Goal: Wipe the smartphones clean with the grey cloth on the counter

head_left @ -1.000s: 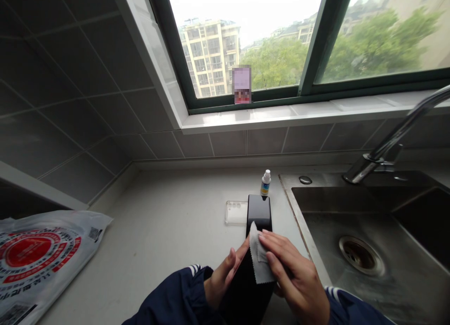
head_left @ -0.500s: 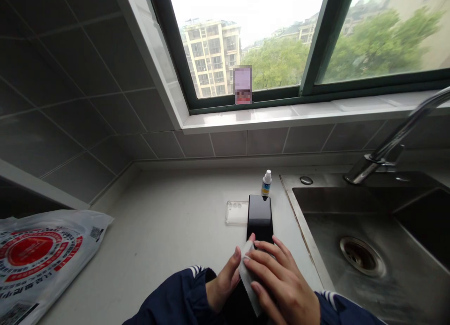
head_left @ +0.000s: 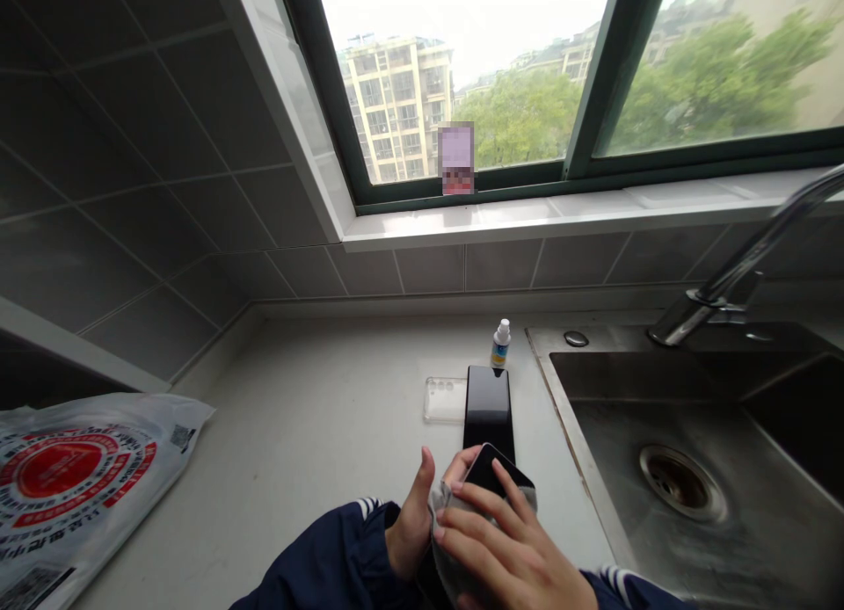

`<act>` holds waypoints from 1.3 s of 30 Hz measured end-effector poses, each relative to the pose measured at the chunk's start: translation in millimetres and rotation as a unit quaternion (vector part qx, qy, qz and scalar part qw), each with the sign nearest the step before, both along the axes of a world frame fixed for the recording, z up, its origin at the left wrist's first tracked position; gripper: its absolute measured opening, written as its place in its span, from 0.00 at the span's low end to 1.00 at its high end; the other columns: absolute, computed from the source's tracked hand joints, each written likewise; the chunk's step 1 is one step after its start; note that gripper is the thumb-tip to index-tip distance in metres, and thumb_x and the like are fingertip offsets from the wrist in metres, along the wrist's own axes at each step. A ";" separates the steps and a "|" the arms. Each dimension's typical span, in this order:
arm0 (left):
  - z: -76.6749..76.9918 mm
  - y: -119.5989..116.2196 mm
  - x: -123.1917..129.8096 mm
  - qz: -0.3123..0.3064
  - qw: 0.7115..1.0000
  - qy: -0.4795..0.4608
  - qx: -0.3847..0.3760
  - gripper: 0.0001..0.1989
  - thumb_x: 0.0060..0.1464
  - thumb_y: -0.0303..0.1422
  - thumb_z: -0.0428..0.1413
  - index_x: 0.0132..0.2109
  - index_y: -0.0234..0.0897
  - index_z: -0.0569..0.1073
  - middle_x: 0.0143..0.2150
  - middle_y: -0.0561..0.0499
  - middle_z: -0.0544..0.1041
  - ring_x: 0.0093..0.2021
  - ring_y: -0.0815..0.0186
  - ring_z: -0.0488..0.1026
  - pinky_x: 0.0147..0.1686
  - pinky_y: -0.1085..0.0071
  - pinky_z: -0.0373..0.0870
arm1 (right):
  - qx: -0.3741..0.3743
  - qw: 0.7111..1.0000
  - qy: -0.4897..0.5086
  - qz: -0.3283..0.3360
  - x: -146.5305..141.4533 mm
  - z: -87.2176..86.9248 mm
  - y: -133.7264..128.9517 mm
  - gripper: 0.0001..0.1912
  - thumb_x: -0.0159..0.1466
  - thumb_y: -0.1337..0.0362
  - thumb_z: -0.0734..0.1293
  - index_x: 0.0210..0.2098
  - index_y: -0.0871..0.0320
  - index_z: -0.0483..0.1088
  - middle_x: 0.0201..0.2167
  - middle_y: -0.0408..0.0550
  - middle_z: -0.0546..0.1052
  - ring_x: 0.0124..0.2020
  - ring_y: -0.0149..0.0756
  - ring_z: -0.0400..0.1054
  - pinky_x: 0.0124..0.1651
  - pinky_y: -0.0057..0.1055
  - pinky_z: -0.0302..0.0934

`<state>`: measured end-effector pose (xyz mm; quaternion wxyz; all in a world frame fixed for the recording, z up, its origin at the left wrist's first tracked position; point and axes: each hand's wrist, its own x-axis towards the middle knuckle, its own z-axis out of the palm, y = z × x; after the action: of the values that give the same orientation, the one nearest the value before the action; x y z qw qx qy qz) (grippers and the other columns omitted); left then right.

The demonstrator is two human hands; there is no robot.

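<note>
My left hand (head_left: 412, 518) supports a black smartphone (head_left: 486, 465) from below, with its thumb raised and some fingertips showing at the phone's far left edge. Spread over the screen, my right hand (head_left: 507, 540) presses a grey cleaning cloth (head_left: 438, 496) against the phone. Part of the cloth also shows at the phone's right edge. Just beyond both hands, a glossy black rectangular slab (head_left: 489, 408) lies on the counter. A clear phone case (head_left: 444, 400) touches or lies partly under its left side. Behind the slab stands a small white-capped spray bottle (head_left: 500, 344).
A steel sink (head_left: 673, 417) with a chrome faucet (head_left: 718, 280) is on the right. On the left of the white counter (head_left: 316, 417) lies a printed plastic bag (head_left: 85, 482). The window sill (head_left: 520, 213) runs along the back above grey tiles.
The phone has tilted up, so its far end now shows between my hands. My right hand and the cloth have shifted slightly left, and the cloth now wraps more of the phone.
</note>
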<state>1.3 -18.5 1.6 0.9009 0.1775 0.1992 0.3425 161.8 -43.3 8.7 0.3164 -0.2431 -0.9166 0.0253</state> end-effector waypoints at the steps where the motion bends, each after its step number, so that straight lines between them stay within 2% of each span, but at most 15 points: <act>1: 0.3 -0.5 -0.3 -0.003 1.000 0.004 -0.009 0.39 0.49 0.62 0.49 0.55 0.35 0.71 0.45 0.47 0.75 0.49 0.63 0.72 0.60 0.68 0.54 | 0.004 1.000 -0.008 0.004 -0.2 1.5 -0.2 0.21 0.65 0.57 0.66 0.55 0.59 0.68 0.52 0.45 0.76 0.59 0.44 0.64 0.70 0.47 0.24; 3: 0.4 -1.0 -0.7 -0.011 0.999 0.002 -0.032 0.38 0.48 0.63 0.49 0.50 0.35 0.73 0.37 0.51 0.74 0.40 0.68 0.73 0.55 0.71 0.59 | 0.021 1.000 -0.023 0.002 -0.9 5.7 -0.9 0.21 0.66 0.54 0.65 0.54 0.59 0.69 0.50 0.44 0.77 0.58 0.44 0.65 0.70 0.47 0.23; 5: 0.6 -1.3 -0.9 -0.013 0.999 -0.008 -0.052 0.37 0.47 0.63 0.51 0.48 0.35 0.73 0.33 0.54 0.71 0.35 0.71 0.72 0.50 0.74 0.62 | 0.040 0.999 -0.035 -0.006 -1.7 9.9 -1.7 0.20 0.66 0.53 0.64 0.53 0.58 0.70 0.49 0.44 0.78 0.56 0.43 0.67 0.70 0.48 0.23; 8: 0.8 -1.8 -0.7 -0.015 0.996 -0.031 -0.087 0.37 0.46 0.60 0.54 0.50 0.32 0.73 0.33 0.53 0.71 0.36 0.71 0.72 0.47 0.76 0.63 | 0.060 0.997 -0.044 -0.020 -2.8 12.4 -2.8 0.19 0.66 0.54 0.64 0.52 0.58 0.70 0.49 0.43 0.78 0.55 0.44 0.68 0.70 0.50 0.21; 10: -1.0 -2.5 -0.6 -0.002 0.993 -0.061 -0.102 0.34 0.47 0.58 0.56 0.45 0.30 0.74 0.32 0.53 0.70 0.35 0.73 0.72 0.46 0.78 0.63 | 0.059 0.997 -0.041 -0.031 -2.6 10.5 -3.3 0.18 0.66 0.57 0.65 0.52 0.58 0.70 0.49 0.44 0.77 0.55 0.46 0.68 0.69 0.52 0.19; 12: -5.1 -3.0 -0.9 0.011 0.992 -0.082 -0.100 0.29 0.49 0.55 0.56 0.41 0.29 0.74 0.32 0.53 0.70 0.35 0.74 0.71 0.46 0.81 0.61 | 0.047 0.997 -0.030 -0.050 -1.5 7.3 -3.8 0.19 0.64 0.59 0.66 0.53 0.58 0.70 0.50 0.45 0.77 0.56 0.46 0.66 0.69 0.52 0.19; 14: -10.5 -3.3 -1.3 0.008 0.993 -0.081 -0.084 0.30 0.51 0.55 0.55 0.43 0.28 0.74 0.35 0.50 0.72 0.40 0.71 0.71 0.49 0.79 0.60 | 0.026 0.996 -0.014 -0.080 0.6 4.6 -4.4 0.19 0.63 0.62 0.66 0.53 0.58 0.70 0.50 0.45 0.76 0.58 0.45 0.65 0.70 0.51 0.20; 18: -16.5 -4.1 -1.0 -0.027 0.997 -0.067 0.000 0.38 0.53 0.59 0.48 0.54 0.28 0.71 0.43 0.42 0.73 0.52 0.58 0.69 0.55 0.67 0.58 | -0.018 0.988 0.019 -0.150 7.5 3.2 -5.0 0.19 0.62 0.67 0.66 0.53 0.56 0.68 0.52 0.46 0.74 0.61 0.46 0.60 0.70 0.50 0.29; 24: -5.2 -6.7 -0.5 -0.052 0.994 -0.029 0.087 0.37 0.59 0.55 0.39 0.60 0.30 0.67 0.51 0.38 0.74 0.58 0.51 0.66 0.60 0.57 0.52 | -0.052 0.972 0.077 -0.216 18.4 2.8 0.5 0.20 0.63 0.69 0.63 0.55 0.56 0.67 0.52 0.51 0.72 0.61 0.51 0.58 0.65 0.55 0.47; 28: -0.6 -6.6 -0.8 -0.040 0.993 -0.017 0.105 0.37 0.61 0.53 0.36 0.62 0.28 0.64 0.53 0.36 0.73 0.60 0.50 0.65 0.61 0.55 0.50 | -0.132 0.947 0.179 -0.232 23.4 2.0 6.3 0.16 0.67 0.67 0.59 0.52 0.55 0.68 0.48 0.53 0.73 0.54 0.48 0.65 0.55 0.47 0.63; 30: 0.9 -5.0 -0.5 -0.018 0.994 -0.018 0.105 0.37 0.61 0.53 0.37 0.63 0.28 0.63 0.55 0.36 0.72 0.59 0.50 0.66 0.61 0.54 0.51 | -0.185 0.929 0.224 -0.230 24.9 1.9 8.3 0.13 0.68 0.65 0.58 0.49 0.54 0.70 0.46 0.52 0.74 0.50 0.45 0.68 0.50 0.41 0.67; 32: 2.6 -2.7 -0.5 0.004 0.995 -0.016 0.099 0.36 0.60 0.53 0.38 0.62 0.30 0.63 0.55 0.36 0.72 0.57 0.49 0.68 0.60 0.52 0.54 | -0.228 0.913 0.251 -0.226 25.5 1.7 9.3 0.12 0.69 0.63 0.59 0.48 0.53 0.70 0.45 0.50 0.75 0.48 0.43 0.69 0.48 0.38 0.68; 35: 5.3 0.2 -1.6 0.007 0.997 -0.017 0.079 0.36 0.59 0.56 0.39 0.63 0.35 0.63 0.55 0.36 0.72 0.49 0.48 0.74 0.53 0.46 0.61 | -0.272 0.898 0.269 -0.217 25.7 0.7 9.1 0.14 0.69 0.62 0.59 0.52 0.51 0.70 0.48 0.49 0.74 0.50 0.41 0.69 0.50 0.35 0.66; 37: 6.7 1.2 -3.2 -0.011 0.997 -0.028 0.068 0.36 0.58 0.57 0.38 0.64 0.39 0.59 0.56 0.36 0.71 0.40 0.49 0.77 0.45 0.44 0.66 | -0.294 0.892 0.276 -0.203 26.0 0.2 8.4 0.17 0.69 0.62 0.57 0.55 0.50 0.68 0.51 0.48 0.73 0.53 0.40 0.68 0.53 0.34 0.65; 39: 8.1 2.0 -5.2 -0.029 0.997 -0.041 0.059 0.35 0.58 0.57 0.35 0.65 0.44 0.56 0.55 0.36 0.72 0.33 0.52 0.78 0.35 0.48 0.69 | -0.314 0.889 0.278 -0.185 26.5 0.4 7.6 0.19 0.70 0.61 0.57 0.59 0.51 0.65 0.55 0.49 0.71 0.56 0.41 0.66 0.56 0.36 0.63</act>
<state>-3.8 -16.5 9.6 0.9058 0.2216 0.1361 0.3346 188.3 -35.8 9.0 0.4648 -0.4782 -0.6733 0.3192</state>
